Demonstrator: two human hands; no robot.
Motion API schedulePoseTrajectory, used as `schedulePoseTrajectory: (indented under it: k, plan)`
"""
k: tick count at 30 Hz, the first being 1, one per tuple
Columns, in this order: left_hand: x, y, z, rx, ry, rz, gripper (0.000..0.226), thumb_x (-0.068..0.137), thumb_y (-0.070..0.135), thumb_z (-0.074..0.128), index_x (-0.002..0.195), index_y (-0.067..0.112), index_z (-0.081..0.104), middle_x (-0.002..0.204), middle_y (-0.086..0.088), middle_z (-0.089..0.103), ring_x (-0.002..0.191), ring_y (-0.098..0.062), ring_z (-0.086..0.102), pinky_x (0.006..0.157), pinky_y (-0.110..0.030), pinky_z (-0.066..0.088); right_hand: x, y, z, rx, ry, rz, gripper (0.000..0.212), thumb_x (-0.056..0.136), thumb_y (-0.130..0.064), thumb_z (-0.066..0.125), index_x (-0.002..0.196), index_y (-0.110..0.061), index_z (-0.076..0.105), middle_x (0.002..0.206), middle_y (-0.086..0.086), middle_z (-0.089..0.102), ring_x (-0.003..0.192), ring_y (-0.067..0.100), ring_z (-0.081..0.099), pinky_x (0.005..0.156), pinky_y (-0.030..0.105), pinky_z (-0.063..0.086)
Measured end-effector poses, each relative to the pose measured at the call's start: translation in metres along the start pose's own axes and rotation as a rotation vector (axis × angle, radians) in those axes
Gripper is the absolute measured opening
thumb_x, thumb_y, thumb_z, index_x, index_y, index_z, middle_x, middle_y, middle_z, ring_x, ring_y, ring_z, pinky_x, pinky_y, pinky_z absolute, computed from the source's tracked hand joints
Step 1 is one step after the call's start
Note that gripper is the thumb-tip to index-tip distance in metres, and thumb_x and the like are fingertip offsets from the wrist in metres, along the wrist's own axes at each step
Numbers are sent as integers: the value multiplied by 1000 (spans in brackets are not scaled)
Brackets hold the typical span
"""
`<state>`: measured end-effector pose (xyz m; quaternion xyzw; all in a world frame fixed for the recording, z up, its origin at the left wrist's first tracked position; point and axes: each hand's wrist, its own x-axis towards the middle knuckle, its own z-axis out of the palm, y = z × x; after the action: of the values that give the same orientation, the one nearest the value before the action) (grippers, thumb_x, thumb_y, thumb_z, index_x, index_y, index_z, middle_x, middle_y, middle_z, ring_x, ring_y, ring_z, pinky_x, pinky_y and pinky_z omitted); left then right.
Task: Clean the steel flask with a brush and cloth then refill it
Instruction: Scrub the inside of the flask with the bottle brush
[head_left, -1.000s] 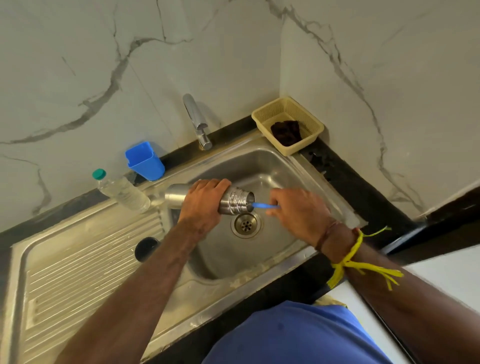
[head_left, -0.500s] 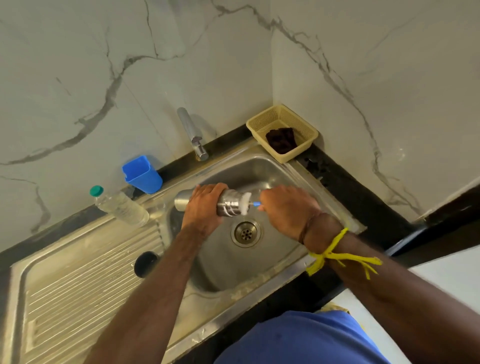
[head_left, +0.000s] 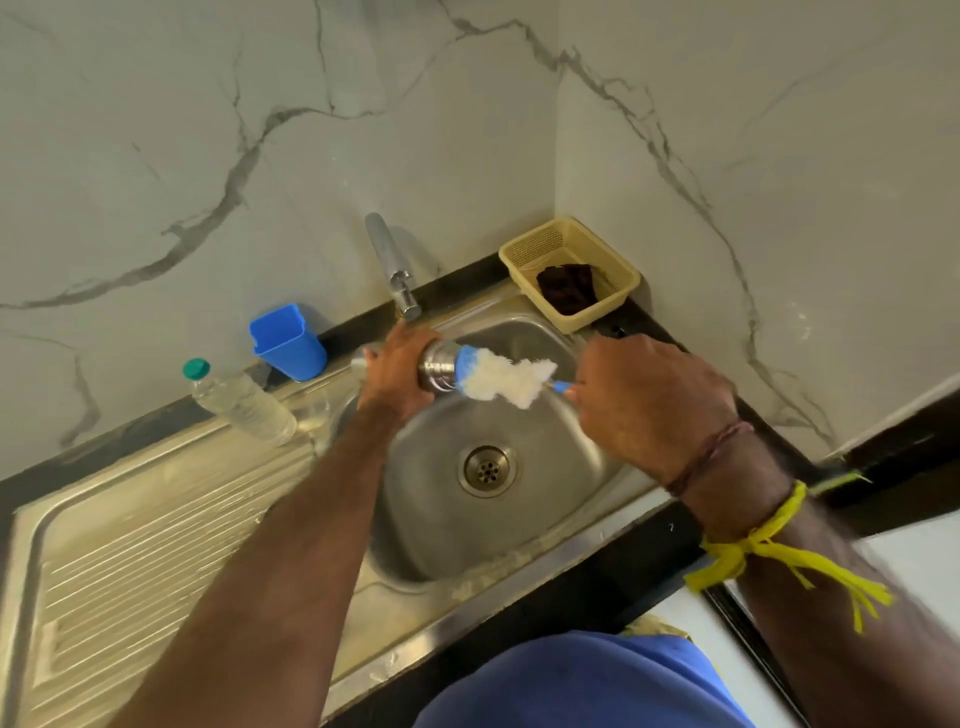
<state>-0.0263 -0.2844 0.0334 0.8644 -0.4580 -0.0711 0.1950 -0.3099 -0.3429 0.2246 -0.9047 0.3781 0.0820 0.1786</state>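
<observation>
My left hand grips the steel flask, held on its side over the sink bowl with its mouth to the right. A bottle brush with a white, fluffy head and blue handle sticks out of the flask's mouth. My right hand grips the handle's end, to the right of the flask. Most of the flask's body is hidden by my left hand. A dark cloth lies in the yellow basket in the corner.
The tap stands just behind the flask. A blue cup and a clear plastic water bottle with a green cap sit left of the bowl. The ribbed drainboard stretches to the left. Marble walls close in behind and to the right.
The brush has been pulled out to the right, so its white head now shows outside the flask's mouth. Both hands have risen toward the tap.
</observation>
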Motion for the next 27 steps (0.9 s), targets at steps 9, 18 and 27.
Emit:
schedulePoseTrajectory:
  k: [9, 18, 27]
  plan:
    - [7, -30, 10, -180, 62, -212, 73, 60, 14, 93, 123, 31, 61, 118, -2, 65, 116, -28, 61, 105, -52, 47, -19, -15, -23, -9, 32, -7, 21, 101, -32, 56, 86, -25, 42, 72, -4, 41, 72, 15, 50, 68, 35, 46]
    - [-15, 8, 2, -699, 66, -362, 87, 59, -1, 92, 132, 17, 49, 112, 4, 65, 98, -16, 65, 83, -38, 55, -7, 25, 10, 354, 183, -43, 21, 100, -38, 53, 86, -28, 64, 71, -8, 63, 60, 4, 59, 55, 21, 43]
    - [-99, 7, 33, -1296, -12, -613, 62, 79, 50, 81, 129, 25, 55, 127, -12, 68, 109, -27, 70, 89, -46, 60, 25, 34, 147, 596, 219, -161, 41, 101, -23, 55, 134, -46, 55, 85, -26, 65, 69, -12, 57, 65, 12, 45]
